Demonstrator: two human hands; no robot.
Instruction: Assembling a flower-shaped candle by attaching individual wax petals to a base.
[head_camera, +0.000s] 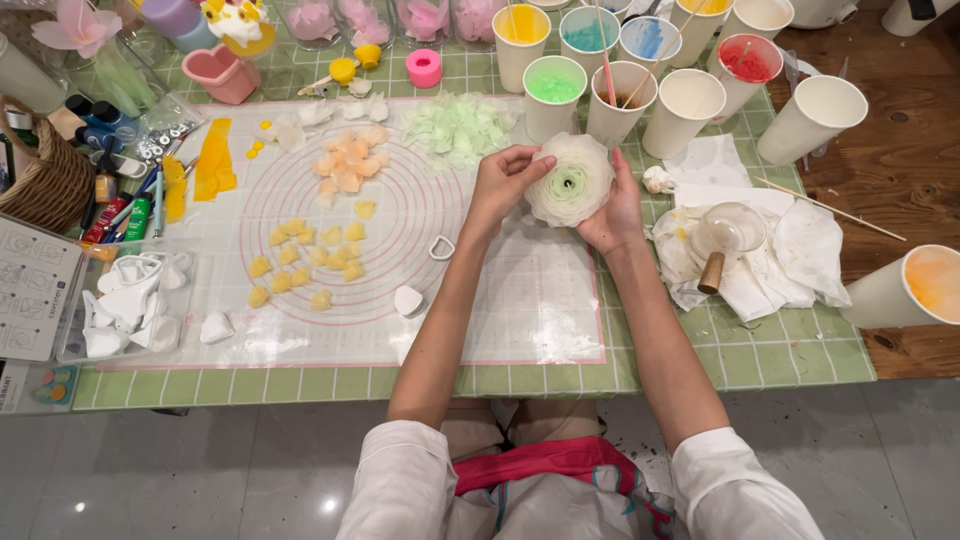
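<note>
Both hands meet above the translucent silicone mat (520, 300): the left hand (503, 183) pinches the near-left rim of a pale, layered flower (571, 180) with a greenish centre, while the right hand (617, 213) cups it from below and behind, fingers curled around its far side. Right palm hidden by petals. Beyond, pale green petals (458, 128); paper cups (683, 108) of colour, partly cut off by the frame edge.

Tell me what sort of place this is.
Probably a craft studio worktable: both hands, left hand and right hand, hold a pale layered flower over a ringed work mat, with paper cups of coloured material behind.
</note>
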